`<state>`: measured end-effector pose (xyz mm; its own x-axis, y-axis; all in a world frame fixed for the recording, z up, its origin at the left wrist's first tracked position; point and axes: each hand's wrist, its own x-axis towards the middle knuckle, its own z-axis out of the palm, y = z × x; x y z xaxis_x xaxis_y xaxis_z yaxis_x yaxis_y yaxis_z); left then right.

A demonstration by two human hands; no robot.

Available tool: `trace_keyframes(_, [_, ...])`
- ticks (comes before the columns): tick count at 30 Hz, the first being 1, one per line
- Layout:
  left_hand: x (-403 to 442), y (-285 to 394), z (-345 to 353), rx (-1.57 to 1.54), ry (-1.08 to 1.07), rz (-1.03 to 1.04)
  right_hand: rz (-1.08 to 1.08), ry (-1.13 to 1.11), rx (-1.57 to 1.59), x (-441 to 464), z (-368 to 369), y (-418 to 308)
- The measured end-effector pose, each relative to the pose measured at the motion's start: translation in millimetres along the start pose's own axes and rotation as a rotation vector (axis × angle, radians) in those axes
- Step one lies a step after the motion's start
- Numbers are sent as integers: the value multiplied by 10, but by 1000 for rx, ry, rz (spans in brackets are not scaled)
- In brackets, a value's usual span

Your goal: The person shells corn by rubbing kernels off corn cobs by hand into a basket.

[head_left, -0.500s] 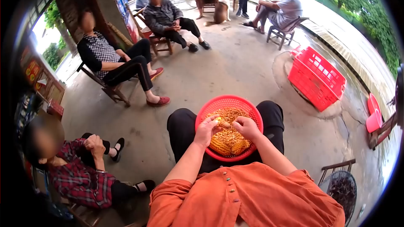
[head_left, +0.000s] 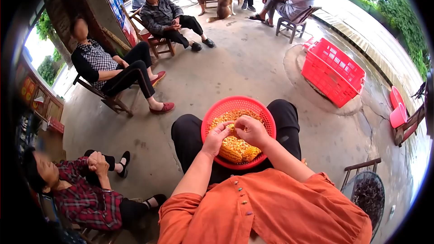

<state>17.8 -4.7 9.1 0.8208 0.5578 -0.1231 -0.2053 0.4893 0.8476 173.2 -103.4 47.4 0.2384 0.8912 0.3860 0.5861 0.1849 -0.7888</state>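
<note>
A red perforated plastic basket (head_left: 207, 114) rests on my lap, with loose yellow corn kernels (head_left: 246, 114) inside it. Several corn cobs (head_left: 231, 150) with kernels still on them lie in its near part. Above the basket, my left hand (head_left: 215, 139) is closed around a corn cob (head_left: 232, 127), most of it hidden by the fingers. My right hand (head_left: 252, 131) is curled against the same cob from the right, its fingertips partly hidden.
A red crate (head_left: 332, 72) stands ahead on the right, with pink basins (head_left: 398, 115) farther right. Seated people line the left and far side. A dog (head_left: 224, 3) sits among them. Near my right side is a chair (head_left: 363, 165) with a dark-filled round tray (head_left: 367, 194).
My right hand has moved left and up, closer to my left hand, and now covers more of the cob. The whole view has shifted slightly.
</note>
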Motion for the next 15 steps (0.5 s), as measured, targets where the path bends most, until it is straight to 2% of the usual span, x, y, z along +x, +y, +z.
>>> trace_keyframes(6, [-2,-23,25,101,-30,24,-36,-34,-55,34,-52,9])
trace_keyframes(8, [2,-52,6,172,-27,59,-205,-40,-166,26,-67,30])
trace_keyframes(10, [21,-93,-42,198,-16,54,-241,-70,-229,46,-80,-4])
trace_keyframes(15, [42,-143,-101,265,-18,32,-181,-201,-309,48,-76,18])
